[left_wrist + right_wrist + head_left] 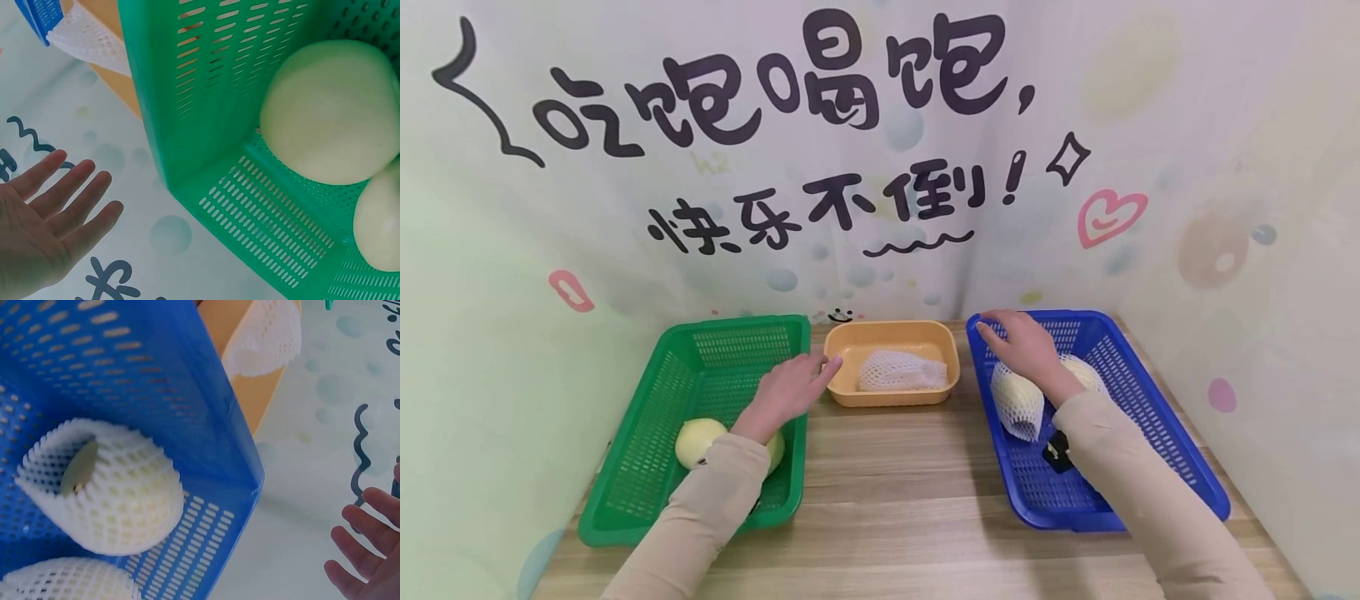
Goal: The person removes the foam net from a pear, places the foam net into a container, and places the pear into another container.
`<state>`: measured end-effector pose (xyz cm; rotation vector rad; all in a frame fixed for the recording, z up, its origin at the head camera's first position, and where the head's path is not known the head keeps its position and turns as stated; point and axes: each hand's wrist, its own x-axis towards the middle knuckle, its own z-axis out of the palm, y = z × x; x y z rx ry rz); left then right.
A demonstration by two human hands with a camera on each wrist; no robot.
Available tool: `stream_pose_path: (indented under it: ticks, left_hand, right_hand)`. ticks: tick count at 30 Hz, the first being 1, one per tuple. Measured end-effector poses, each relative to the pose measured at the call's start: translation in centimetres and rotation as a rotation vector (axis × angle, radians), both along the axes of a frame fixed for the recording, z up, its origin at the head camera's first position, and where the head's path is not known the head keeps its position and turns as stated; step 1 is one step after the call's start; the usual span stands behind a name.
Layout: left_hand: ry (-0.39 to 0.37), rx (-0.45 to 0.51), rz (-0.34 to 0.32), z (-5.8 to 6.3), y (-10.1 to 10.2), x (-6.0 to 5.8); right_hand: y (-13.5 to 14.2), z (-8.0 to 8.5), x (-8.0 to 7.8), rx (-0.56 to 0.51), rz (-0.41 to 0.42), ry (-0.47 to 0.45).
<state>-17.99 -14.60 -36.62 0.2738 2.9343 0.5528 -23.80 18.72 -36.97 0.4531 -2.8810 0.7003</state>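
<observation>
Fruits (331,112), smooth or foam-netted, are held in slotted baskets (150,125) on wood grain (880,475) before printed fabric (1045,225), left hand (788,392) and right hand (1026,343) loose-fingered.

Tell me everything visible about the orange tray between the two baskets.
The orange tray is a solid rounded rectangle, apparently plastic, with a rim. It sits upright on the table, between the green basket and the blue basket. White foam netting lies inside, toward its right. The left hand overlaps its left edge in the head view; contact is unclear.

Black lettering (832,202) on backdrop (917,143); “吃饱喝饱, 快乐不倒!”
</observation>
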Motion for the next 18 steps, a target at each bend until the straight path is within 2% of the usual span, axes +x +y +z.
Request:
stream_pose_path:
  ticks: [8,18]
  left_hand:
    - [-0.034,-0.018,-0.008,-1.2,-0.4,-0.5]
    - [-0.076,-0.029,0.007,-1.5,-0.4,-0.4]
  right_hand:
    - [3.0,0.5,1.1,-0.008,-0.043,-0.015]
    - [6.5,0.1,2.7,-0.003,-0.065,-0.055]
